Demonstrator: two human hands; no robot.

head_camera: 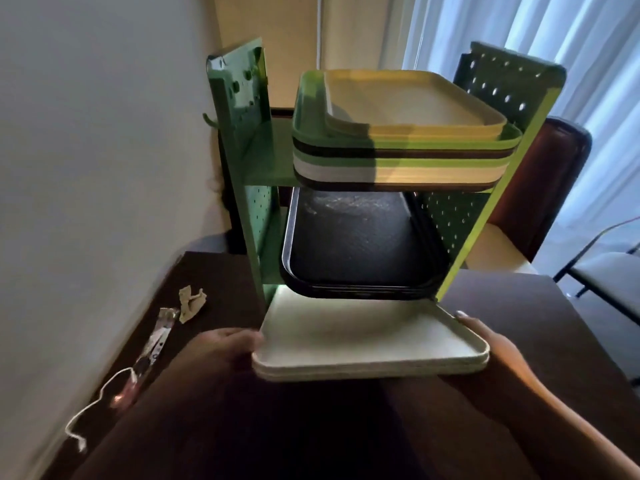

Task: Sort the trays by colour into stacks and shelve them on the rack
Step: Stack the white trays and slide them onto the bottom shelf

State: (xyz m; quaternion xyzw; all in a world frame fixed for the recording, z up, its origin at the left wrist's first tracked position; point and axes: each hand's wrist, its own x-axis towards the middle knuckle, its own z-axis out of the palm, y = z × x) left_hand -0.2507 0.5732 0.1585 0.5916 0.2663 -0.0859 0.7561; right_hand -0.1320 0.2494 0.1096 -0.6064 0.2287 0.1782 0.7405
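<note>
Hands: left hand (221,344) and right hand (485,337) each closed on a side of the white tray stack (367,337).
Desk (519,306): dark; green rack (256,174) stands on it.
Rack: mixed trays (398,147) top, black trays (353,244) middle.
Stack: at rack's lowest level, front overhanging.
Room: pale wall (86,133) left, curtain (571,46) right.

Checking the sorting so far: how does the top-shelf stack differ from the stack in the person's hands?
The top-shelf stack mixes yellow, green, brown and white trays; the held stack is all pale. The top-shelf stack is taller and rests on the rack; the held stack sits between the left hand and right hand.
</note>
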